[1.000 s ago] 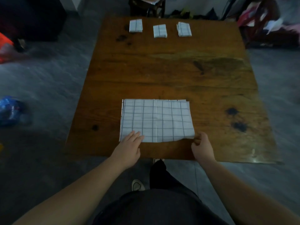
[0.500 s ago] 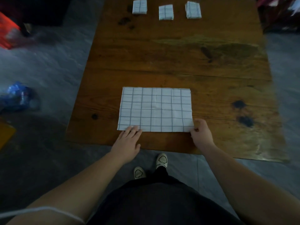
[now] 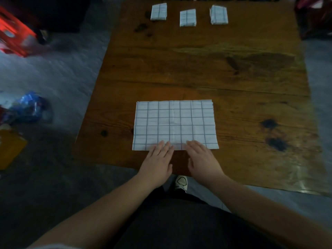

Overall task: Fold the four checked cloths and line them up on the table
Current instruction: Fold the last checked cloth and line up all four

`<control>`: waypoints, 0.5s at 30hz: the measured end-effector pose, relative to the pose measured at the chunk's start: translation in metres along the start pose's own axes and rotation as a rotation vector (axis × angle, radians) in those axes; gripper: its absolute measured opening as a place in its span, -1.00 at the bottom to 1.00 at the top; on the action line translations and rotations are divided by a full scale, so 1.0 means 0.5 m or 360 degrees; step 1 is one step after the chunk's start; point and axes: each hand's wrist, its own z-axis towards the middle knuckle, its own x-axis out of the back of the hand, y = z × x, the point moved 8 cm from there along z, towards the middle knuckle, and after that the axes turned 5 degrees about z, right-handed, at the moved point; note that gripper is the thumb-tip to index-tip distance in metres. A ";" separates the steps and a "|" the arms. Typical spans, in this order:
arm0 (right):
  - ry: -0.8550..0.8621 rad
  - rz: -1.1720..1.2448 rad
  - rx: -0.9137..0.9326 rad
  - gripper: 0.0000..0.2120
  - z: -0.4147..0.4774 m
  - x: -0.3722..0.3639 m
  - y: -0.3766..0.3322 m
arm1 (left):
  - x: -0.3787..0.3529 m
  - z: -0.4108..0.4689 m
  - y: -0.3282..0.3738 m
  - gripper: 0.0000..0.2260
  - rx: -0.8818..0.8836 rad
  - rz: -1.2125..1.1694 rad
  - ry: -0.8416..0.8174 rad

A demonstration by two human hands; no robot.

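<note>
A white checked cloth (image 3: 175, 123), folded to a flat rectangle, lies near the front edge of the wooden table (image 3: 233, 69). My left hand (image 3: 158, 163) and my right hand (image 3: 202, 161) lie side by side with straight fingers, their fingertips pressing the cloth's near edge around its middle. Three small folded checked cloths stand in a row along the far edge: the left one (image 3: 158, 11), the middle one (image 3: 187, 17) and the right one (image 3: 219, 14).
The table's front edge runs just under my wrists. On the floor to the left lie a blue bag (image 3: 29, 106), a red box (image 3: 13, 37) and a yellow object (image 3: 9, 150). My shoe (image 3: 181, 182) shows below the table edge.
Both hands have moved inward from the cloth's near corners to its middle. My right hand let go of the corner it pinched and now lies flat. The cloth lies smoother.
</note>
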 end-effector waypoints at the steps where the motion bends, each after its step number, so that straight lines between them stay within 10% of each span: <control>1: -0.0076 -0.0095 0.0088 -0.41 0.010 -0.025 -0.020 | -0.007 0.006 0.002 -0.37 -0.0019 0.0009 -0.0026; 15: -0.0296 -0.0416 0.0182 -0.37 -0.007 -0.144 0.018 | -0.066 -0.010 -0.001 -0.37 -0.0031 0.0093 -0.0063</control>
